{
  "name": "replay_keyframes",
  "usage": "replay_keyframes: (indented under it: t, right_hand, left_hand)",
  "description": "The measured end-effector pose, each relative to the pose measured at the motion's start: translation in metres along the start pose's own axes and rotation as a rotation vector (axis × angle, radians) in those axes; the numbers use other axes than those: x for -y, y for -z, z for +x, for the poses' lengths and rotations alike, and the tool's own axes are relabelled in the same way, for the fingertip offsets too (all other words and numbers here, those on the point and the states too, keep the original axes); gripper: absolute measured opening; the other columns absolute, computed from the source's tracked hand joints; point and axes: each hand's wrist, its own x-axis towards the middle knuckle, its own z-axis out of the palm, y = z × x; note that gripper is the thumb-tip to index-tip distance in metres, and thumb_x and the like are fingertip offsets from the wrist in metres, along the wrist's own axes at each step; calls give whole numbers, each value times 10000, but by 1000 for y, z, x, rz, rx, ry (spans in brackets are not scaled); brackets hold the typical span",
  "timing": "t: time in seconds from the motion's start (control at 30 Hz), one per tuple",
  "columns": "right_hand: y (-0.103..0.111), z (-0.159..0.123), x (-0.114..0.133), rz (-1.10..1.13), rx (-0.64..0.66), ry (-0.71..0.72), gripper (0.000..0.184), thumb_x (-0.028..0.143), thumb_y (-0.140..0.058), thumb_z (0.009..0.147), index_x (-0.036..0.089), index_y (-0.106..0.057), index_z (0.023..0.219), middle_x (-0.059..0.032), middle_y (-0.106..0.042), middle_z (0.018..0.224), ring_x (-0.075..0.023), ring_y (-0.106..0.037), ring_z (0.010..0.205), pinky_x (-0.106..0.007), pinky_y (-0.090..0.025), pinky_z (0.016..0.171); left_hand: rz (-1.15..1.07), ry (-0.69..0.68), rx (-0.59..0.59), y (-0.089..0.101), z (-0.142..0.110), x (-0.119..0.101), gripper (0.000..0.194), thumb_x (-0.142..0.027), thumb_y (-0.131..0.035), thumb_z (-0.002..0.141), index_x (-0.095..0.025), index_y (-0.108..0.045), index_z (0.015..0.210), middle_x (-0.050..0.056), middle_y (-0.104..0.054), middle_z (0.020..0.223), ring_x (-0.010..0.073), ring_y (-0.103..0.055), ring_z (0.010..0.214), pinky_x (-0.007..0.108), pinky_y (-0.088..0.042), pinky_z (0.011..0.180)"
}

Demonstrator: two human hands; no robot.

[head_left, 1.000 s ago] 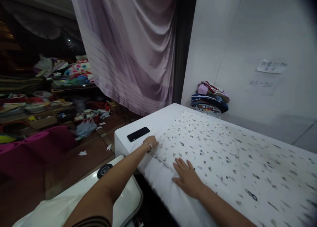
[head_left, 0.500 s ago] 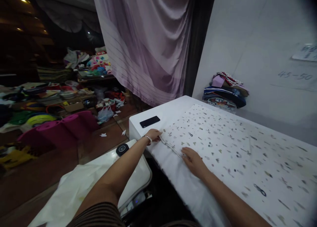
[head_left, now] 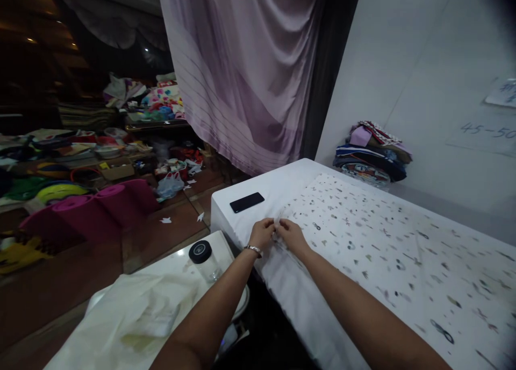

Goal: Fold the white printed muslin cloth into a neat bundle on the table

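Here, left hand: just below the middle of the frame, fingers bent and pinched on a gathered edge of the printed cloth; a bracelet circles its wrist.
Right hand: right beside the left one, fingertips meeting it at the same bunched white edge, thumb and fingers closed on the fabric.
Printed cloth: spread mostly flat from the centre to the lower right of the frame, white with small scattered motifs, its left edge bunched up between the two hands.
Bench: under the cloth, covered in white that hangs down its near side.
Phone: dark, lying flat on the bench, just above and left of the hands.
Jar: clear with a black lid, standing left of the left forearm on a low white stand.
Cream fabric: crumpled over that stand, lower left.
Folded stack: mixed textiles against the wall, right of the upper centre.
Curtain: mauve, hanging in folds at upper centre.
Magenta rolls: on the floor, left side.
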Motion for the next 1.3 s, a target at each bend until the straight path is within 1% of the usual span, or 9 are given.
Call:
replay_keyframes:
  t: [0.17, 0.33, 0.47, 0.6, 0.77, 0.87, 1.03, 1.2, 1.3]
  right_hand:
    - [-7, 10, -11, 34, -75, -61, 215, 361, -468, 744, 189, -571, 664, 31, -537, 560, -136, -503, 554, -246, -401, 554]
    - [-3, 10, -2, -45, -92, 5, 196, 338, -463, 770, 192, -580, 712, 23, -561, 609, -137, -513, 592, -238, -385, 577]
    - [-10, 11, 11, -245, -28, 79, 131, 248, -495, 770, 185, -607, 743, -2, -604, 680, -136, -515, 633, -238, -362, 608]
    - [-19, 14, 14, -317, 45, 84, 149, 183, -498, 776, 176, -637, 831, -22, -619, 749, -135, -513, 660, -238, -361, 626]
    - [-19, 13, 14, -344, 150, 150, 219, 113, -481, 751, 186, -646, 876, -22, -580, 813, -139, -508, 771, -241, -370, 712]
    - [-15, 7, 17, -399, 216, 166, 223, 129, -484, 765, 199, -639, 910, -15, -539, 823, -140, -493, 806, -242, -367, 734]
    - [10, -20, 14, -594, 242, 201, 157, 188, -490, 811, 208, -617, 901, -36, -532, 915, -164, -482, 889, -261, -364, 757]
    - [48, -76, -6, -752, 232, 188, 141, 229, -464, 851, 184, -595, 875, -67, -544, 939, -183, -483, 887, -288, -375, 765]
    - [60, -110, -12, -826, 176, 162, 143, 249, -462, 858, 197, -592, 886, -63, -556, 964, -186, -480, 885, -283, -381, 734]
  left_hand:
    - [-81, 22, -47, 0, 3, 2, 108, -191, -581, 689, -145, -670, 729, -24, -600, 579, 89, -534, 516, 182, -430, 481]
    - [-154, 40, -143, 6, 9, 5, 120, -186, -560, 713, -147, -656, 773, -5, -633, 655, 98, -577, 556, 182, -460, 485]
    - [-184, 3, -158, 5, 6, 5, 146, -199, -574, 707, -151, -670, 806, 9, -653, 712, 106, -586, 584, 211, -501, 532]
    - [-243, -41, -152, 6, 4, 7, 162, -242, -617, 679, -151, -687, 794, 30, -673, 737, 131, -607, 643, 243, -523, 584]
    - [-273, 13, -159, 9, 4, 9, 222, -327, -646, 666, -143, -669, 787, 29, -670, 741, 127, -609, 635, 240, -526, 585]
    - [-234, 56, -194, 11, 8, 9, 201, -331, -652, 657, -143, -634, 725, 3, -639, 656, 111, -584, 566, 223, -506, 542]
    - [-111, 109, -247, 18, 17, 9, 135, -296, -581, 690, -165, -587, 656, -27, -579, 537, 115, -561, 500, 223, -477, 506]
    - [51, 133, -207, 30, 22, 12, 130, -299, -545, 677, -176, -588, 667, -15, -587, 519, 159, -584, 518, 262, -472, 531]
    - [355, 44, -274, 38, 33, 18, 166, -342, -546, 657, -188, -595, 620, -3, -602, 499, 202, -606, 582, 294, -477, 573]
